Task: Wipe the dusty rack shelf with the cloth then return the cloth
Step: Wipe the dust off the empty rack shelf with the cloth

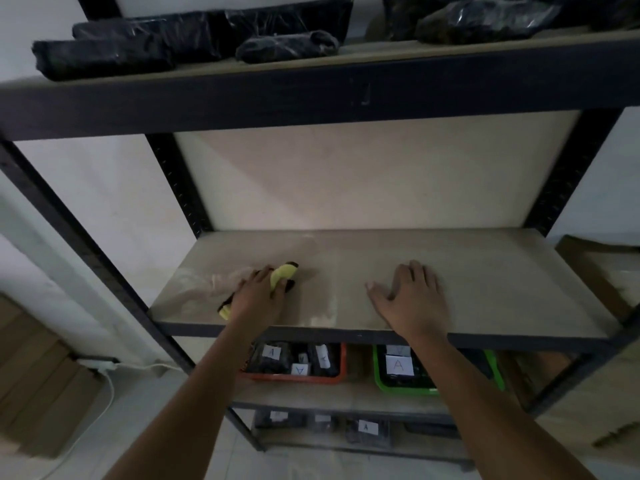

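Yellow cloth, dark at its edges, sits bunched under the person's left hand on the middle rack shelf. From where I stand the fingers look curled over it, gripping it and pressing it down on the board, with one end of the cloth poking out past the fingertips toward one o'clock and another end showing by the wrist at seven o'clock. The right hand lies flat on the same shelf, well apart from the cloth at about three o'clock of it, fingers spread and holding nothing; I take it for a brace.

As for progress, I would say the wiping is under way and not near finished. Pale smears of dust show on the board at about nine o'clock of the left hand, another whitish streak runs near the front edge between the two hands, and a faint patch lies toward the back at twelve o'clock. The right half of the shelf looks more even, though in this dim light I cannot tell whether it is clean or simply untouched.

Left to do, by my reckoning: pass over those patches, then the ground under and beyond the right hand, then put the cloth back. Where it belongs I cannot see.
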